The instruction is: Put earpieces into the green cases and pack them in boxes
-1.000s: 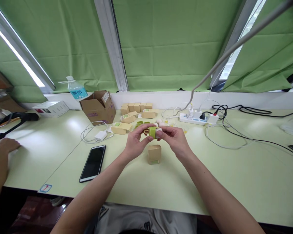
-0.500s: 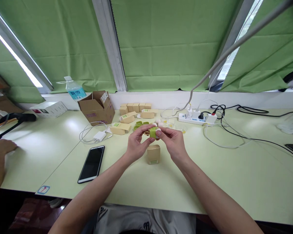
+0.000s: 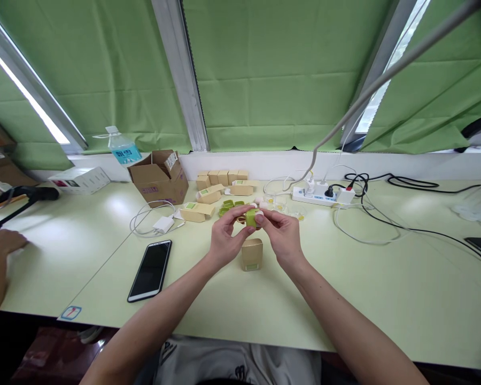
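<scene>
from my head view, the small green piece is up off the table, between the fingertips of my two hands, near the middle of what i see. my left hand has its thumb and fingers nearly closed on the piece's left side, with a tan loop showing beside them. my right hand is pinched in too, thumb on the white part at the right end. that white part and the green seem to line up left to right, though my fingers hide too much for me to be sure of the long axis. the small open carton stands upright on the table, nearer my body than the piece and roughly in line with it; neither hand looks clearly nearer to it. my forearms reach in from both sides, slanting inward, wrists bent a little so the fingertips meet. beyond my fingers lie other green pieces, and off to their left a tan carton rests on its side. my phone lies left of my left hand.
</scene>
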Available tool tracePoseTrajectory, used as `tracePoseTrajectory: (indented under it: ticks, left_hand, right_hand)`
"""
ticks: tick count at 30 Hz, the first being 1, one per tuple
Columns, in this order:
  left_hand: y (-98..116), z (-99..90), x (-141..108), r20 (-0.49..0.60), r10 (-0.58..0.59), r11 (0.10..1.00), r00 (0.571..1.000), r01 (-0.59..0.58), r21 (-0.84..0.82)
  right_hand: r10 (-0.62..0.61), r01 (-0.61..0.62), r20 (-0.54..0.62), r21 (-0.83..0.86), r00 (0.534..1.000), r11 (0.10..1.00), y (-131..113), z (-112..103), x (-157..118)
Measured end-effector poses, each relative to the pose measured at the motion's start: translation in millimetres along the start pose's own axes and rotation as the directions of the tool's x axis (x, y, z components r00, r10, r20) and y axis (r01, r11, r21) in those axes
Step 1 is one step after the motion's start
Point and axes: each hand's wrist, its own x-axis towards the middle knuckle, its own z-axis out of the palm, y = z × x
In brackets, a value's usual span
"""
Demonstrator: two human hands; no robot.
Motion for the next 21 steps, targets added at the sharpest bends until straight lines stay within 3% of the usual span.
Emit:
tracePoseTrajectory:
  ticks: [8,16,21]
  left_hand:
    - [7.8,-0.6,3.4,-0.025,-0.044,0.999,0.999,0.043,-0.033]
    - [14.3,-5.0,6.1,0.004,-0.169,0.978,0.986,0.168,-0.125]
    - [13.9,-5.5,4.3,0.038,-0.152,0.979,0.988,0.156,-0.133]
  right_hand:
    - [-0.073,0.073,0.007,-0.085,0.997,0.994,2.5,2.2,0.7]
    - [-0.032,0.029,0.171,0.022,0.985,0.999,-7.5,-1.2,0.7]
    - [-0.053,0.052,0.158,0.012,0.986,0.999,-11.1,-2.5,-0.6]
